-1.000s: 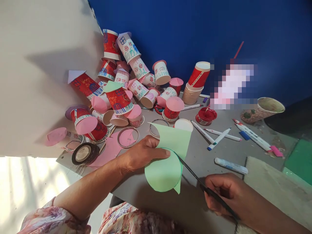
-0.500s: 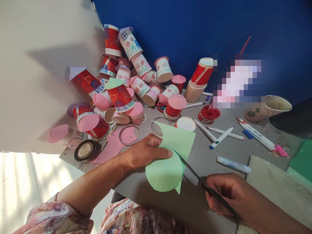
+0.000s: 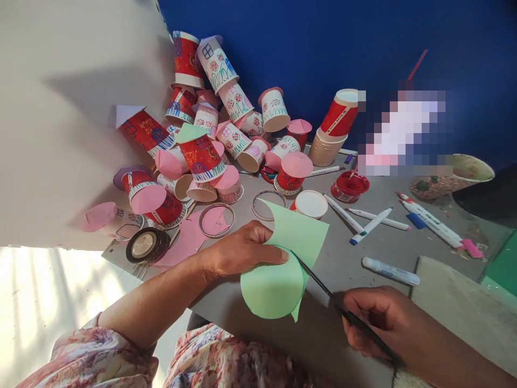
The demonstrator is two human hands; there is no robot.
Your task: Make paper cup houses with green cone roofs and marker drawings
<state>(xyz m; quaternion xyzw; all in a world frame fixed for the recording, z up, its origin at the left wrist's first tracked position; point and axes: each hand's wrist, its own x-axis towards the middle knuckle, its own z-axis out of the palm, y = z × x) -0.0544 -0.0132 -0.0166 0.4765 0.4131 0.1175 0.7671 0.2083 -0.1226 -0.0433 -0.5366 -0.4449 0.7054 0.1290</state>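
Note:
My left hand (image 3: 250,250) pinches a sheet of light green paper (image 3: 272,288), thumb on top and fingers behind. The paper carries a round shape, mostly cut out, with a darker green line along its edge; a leftover piece still hangs at the upper right. My right hand (image 3: 374,320) is closed around the black handles of a pair of scissors (image 3: 351,318). Their blades lie on the circle's right edge, near the top, close to my left thumb. Part of the scissors is hidden by my fingers.
Decorated paper cups (image 3: 202,156) with paper roofs crowd the back left. A cup stack (image 3: 329,145), a red paint jar (image 3: 349,186) and markers (image 3: 374,225) stand or lie at the right. Tape rings (image 3: 217,235), pink paper (image 3: 183,242) and a beige cloth (image 3: 464,318) are nearby.
The view has shifted slightly, so the background sits a little differently. Both hands, the green paper and the scissors stay almost in place; the blades remain at the circle's upper right edge.

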